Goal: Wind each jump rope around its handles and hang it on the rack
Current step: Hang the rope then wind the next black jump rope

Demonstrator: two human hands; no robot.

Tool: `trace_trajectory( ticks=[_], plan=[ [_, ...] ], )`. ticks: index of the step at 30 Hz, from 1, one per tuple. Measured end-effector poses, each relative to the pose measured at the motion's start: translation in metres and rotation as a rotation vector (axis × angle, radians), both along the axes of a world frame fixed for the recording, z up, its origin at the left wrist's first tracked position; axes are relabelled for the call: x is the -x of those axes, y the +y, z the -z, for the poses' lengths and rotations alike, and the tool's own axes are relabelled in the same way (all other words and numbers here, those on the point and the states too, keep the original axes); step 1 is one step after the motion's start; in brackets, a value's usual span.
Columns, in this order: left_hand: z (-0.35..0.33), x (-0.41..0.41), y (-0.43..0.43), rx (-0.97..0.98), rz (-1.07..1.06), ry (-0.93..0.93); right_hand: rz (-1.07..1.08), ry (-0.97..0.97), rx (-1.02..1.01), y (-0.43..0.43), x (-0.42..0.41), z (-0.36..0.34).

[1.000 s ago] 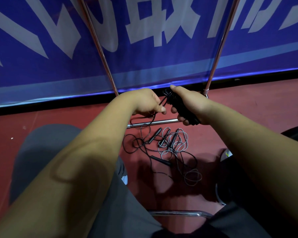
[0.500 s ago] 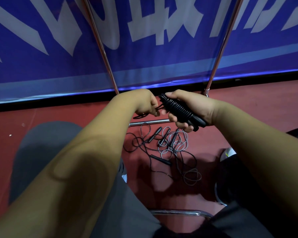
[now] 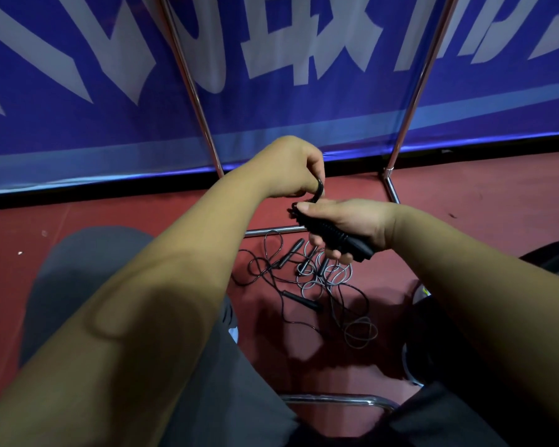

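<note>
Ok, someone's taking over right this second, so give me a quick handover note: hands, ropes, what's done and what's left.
Right grip: holds the black handles, with rope wound round them.
Left grip: pinches a loop of cord just above the bundle's end.
Loose ropes: tangled on the red floor by the rack, black and grey.
Done: this rope looks nearly wound.
Left: secure the loop, hang the bundle, then wind and hang the floor ropes. No hung rope is in view.

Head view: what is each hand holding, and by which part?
Right hand grips the rope-wound handles around their middle; left hand pinches the cord loop above them.
</note>
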State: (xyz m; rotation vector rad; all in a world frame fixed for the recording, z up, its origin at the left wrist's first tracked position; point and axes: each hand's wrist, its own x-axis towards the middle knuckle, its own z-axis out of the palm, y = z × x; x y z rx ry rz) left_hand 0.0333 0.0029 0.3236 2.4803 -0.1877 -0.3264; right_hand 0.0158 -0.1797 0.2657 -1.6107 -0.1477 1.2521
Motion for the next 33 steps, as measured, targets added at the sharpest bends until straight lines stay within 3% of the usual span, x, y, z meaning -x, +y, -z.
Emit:
trace_trajectory(
  ticks=[3, 7, 14, 19, 24, 26, 29, 33],
  plan=[
    [-0.004, -0.002, 0.001, -0.069, 0.004, -0.081, 0.090, -0.027, 0.023, -0.001, -0.007, 0.000],
    [-0.007, -0.003, 0.008, -0.070, 0.062, 0.014, 0.229, -0.037, 0.073, -0.006, -0.015, 0.000],
    [0.002, 0.000, 0.008, -0.021, -0.010, 0.066, 0.351, 0.024, -0.057, -0.009, -0.024, -0.009],
    [0.011, 0.003, 0.009, 0.038, -0.126, 0.166, 0.423, -0.144, -0.014, -0.002, -0.019, 0.000],
    [0.015, 0.002, 0.008, -0.144, -0.286, 0.105, 0.462, -0.376, 0.010, 0.002, -0.019, 0.004],
    [0.019, -0.001, 0.008, -0.037, -0.326, 0.198, 0.499, -0.432, 0.032, 0.003, -0.022, 0.006],
    [0.025, -0.002, 0.006, 0.324, -0.428, 0.401, 0.517, -0.492, 0.060, 0.004, -0.023, 0.007],
    [0.029, -0.003, 0.003, 0.559, -0.611, 0.455, 0.515, -0.544, 0.102, 0.006, -0.021, 0.007]
  ],
)
